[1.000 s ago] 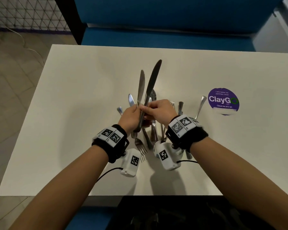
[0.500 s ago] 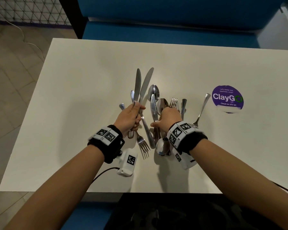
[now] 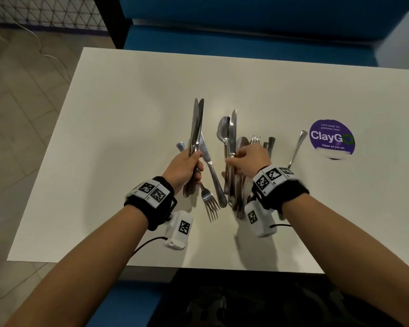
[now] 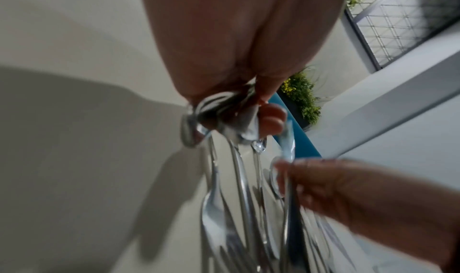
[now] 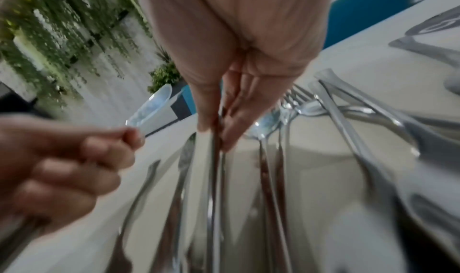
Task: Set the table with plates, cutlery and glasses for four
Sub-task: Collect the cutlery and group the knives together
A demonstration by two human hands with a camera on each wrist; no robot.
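Two knives gripped upright in the left hand, blades away; a third knife pinched from the cutlery pile on the table by the right hand. Sorting step, likely; next, passing it across without spilling the bundle.

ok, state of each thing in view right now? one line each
Left hand: grips two steel table knives, blades pointing away.
Right hand: fingers pinch a third steel knife in the loose cutlery pile.
Steel fork: flat on the white table, tines toward the person.
Round purple ClayGo sticker: stuck flat to the tabletop.
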